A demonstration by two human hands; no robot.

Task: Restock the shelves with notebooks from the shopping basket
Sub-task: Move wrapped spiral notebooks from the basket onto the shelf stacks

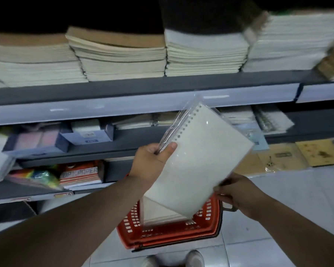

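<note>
A white spiral notebook [197,160] in clear plastic wrap hangs tilted in front of the shelves, above the basket. My left hand [152,160] grips its upper left edge by the punched holes, thumb on the cover. My right hand [237,191] holds its lower right edge. On the floor below stands the red shopping basket [168,234], with more pale notebooks [154,212] inside. The top shelf [143,87] carries several stacks of cream notebooks [204,54].
A lower shelf holds boxed stationery [37,140], spiral pads [274,120] and more paper. Colour paper packs [79,176] lie on the bottom shelf at left. Brown-covered books [283,157] lie low at right. My shoes [195,259] stand on white floor tiles.
</note>
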